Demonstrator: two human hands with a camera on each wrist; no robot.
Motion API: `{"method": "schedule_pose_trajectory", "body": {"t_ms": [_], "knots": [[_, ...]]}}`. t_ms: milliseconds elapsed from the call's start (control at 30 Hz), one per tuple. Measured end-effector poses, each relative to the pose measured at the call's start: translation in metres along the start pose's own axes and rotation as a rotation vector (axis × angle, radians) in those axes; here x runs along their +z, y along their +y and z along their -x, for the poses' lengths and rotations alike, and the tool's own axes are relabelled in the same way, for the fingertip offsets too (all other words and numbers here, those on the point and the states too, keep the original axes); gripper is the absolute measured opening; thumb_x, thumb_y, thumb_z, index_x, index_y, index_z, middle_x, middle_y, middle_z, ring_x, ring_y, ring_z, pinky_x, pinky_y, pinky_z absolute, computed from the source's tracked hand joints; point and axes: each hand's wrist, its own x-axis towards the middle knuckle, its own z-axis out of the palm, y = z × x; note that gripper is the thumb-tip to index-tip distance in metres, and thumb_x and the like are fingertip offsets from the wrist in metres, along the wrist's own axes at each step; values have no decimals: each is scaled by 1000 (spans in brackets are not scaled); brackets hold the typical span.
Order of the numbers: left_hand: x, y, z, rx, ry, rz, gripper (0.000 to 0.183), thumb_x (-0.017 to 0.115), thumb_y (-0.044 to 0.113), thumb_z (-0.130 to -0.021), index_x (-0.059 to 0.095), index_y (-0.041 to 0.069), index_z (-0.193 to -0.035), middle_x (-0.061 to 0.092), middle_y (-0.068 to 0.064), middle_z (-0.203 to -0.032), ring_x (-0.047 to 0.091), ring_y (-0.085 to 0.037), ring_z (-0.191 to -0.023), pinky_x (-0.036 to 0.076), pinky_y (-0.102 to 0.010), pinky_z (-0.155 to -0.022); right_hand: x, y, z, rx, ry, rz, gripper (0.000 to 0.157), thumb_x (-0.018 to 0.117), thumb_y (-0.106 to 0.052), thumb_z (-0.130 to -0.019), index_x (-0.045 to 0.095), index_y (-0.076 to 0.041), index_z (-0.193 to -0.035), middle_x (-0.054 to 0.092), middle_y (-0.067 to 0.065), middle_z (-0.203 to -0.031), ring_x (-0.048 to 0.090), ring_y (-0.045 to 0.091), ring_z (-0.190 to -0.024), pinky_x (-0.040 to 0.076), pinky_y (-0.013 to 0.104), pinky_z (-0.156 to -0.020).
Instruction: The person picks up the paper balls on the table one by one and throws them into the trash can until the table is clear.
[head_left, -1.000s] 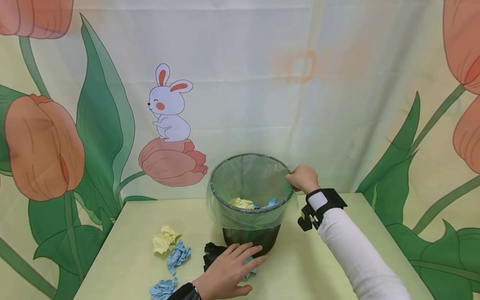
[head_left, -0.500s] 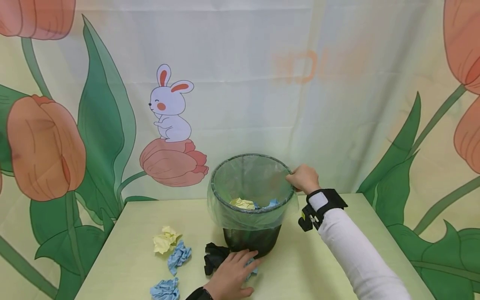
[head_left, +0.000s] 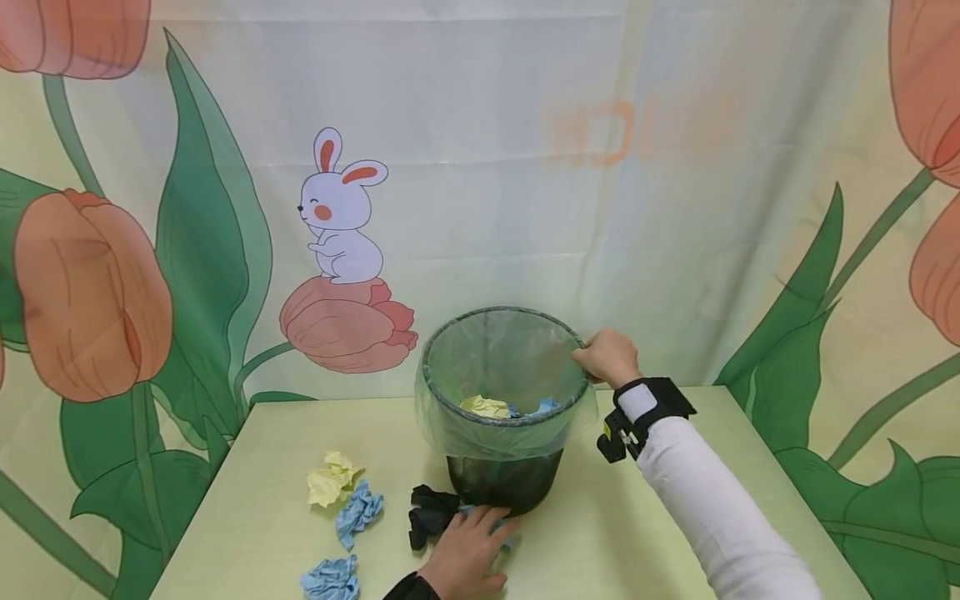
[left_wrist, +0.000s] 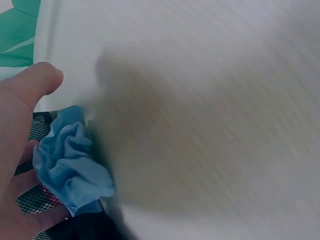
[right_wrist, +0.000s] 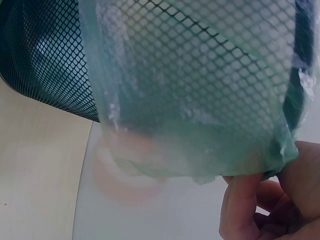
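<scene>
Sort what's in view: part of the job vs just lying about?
Job, it seems:
Right hand, gripping the bin at its rim
Green liner
Left hand, at a crumpled blue piece
Probably also the loose yellow ball, black piece and two blue balls; yellow scrap and blue scrap sit inside

Incidental, it seems:
Table, just the support
Printed backdrop

One wad (left_wrist: 72,162) is blue, the liner (head_left: 498,440) green, the bin (head_left: 506,479) black-meshed.

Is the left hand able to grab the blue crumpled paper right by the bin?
Probably yes: the left hand is right at the blue crumpled paper, thumb spread away from the fingers, and nothing seems to block it. The bin just behind might leave little room there.
</scene>
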Motion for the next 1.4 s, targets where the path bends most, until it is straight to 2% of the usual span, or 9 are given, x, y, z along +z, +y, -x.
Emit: {"method": "schedule_pose_trajectory", "body": {"t_ms": [133,367,567,733,1133,1233,1400], "knots": [[4,-1,0,-22,-37,21,67,71,43,-75,46,22,-134,45,-3,-130,45,-22,-114,49,-42,-76,0,0,-1,7,-1,2,45,53,-13,-82,29,-17,-44,30,-7,-40,49,9,-38,29,16,-35],[13,-5,-1,-68,-103,38,63,72,41,-74,49,24,-130,47,0,-125,45,-22,-112,50,-43,-76,0,1,-2,1,7,5,45,53,-13,-81,29,-17,-43,29,-7,-39,49,9,-37,28,16,-34],[19,-7,-2,-74,-46,-12,54,73,39,-70,56,26,-119,49,1,-117,49,-20,-104,51,-34,-63,1,1,-1,-4,6,17,46,53,-13,-82,29,-17,-44,29,-7,-40,51,10,-39,28,16,-35],[22,-7,-3,-69,-6,-45,48,75,38,-68,59,26,-111,51,-1,-109,52,-20,-98,50,-30,-58,2,1,-2,8,-1,1,45,53,-13,-83,29,-17,-44,27,-7,-41,51,9,-38,32,16,-35],[22,-12,-8,-96,-56,-38,42,80,27,-64,63,23,-103,55,0,-94,57,-20,-84,47,-27,-49,1,-1,1,-5,11,9,46,52,-13,-83,28,-18,-44,27,-8,-40,57,16,-43,30,16,-35],[21,-12,-8,-98,-48,-41,40,80,25,-64,63,22,-100,55,0,-92,57,-20,-81,47,-27,-47,1,-2,1,-5,11,8,47,53,-13,-83,28,-18,-44,28,-7,-40,60,19,-46,29,16,-35],[19,-11,-8,-92,-41,-48,36,79,22,-65,64,21,-97,55,-1,-90,57,-20,-77,46,-26,-46,1,-1,1,1,13,0,46,53,-13,-83,28,-18,-43,27,-7,-40,56,14,-42,30,16,-35]]}}
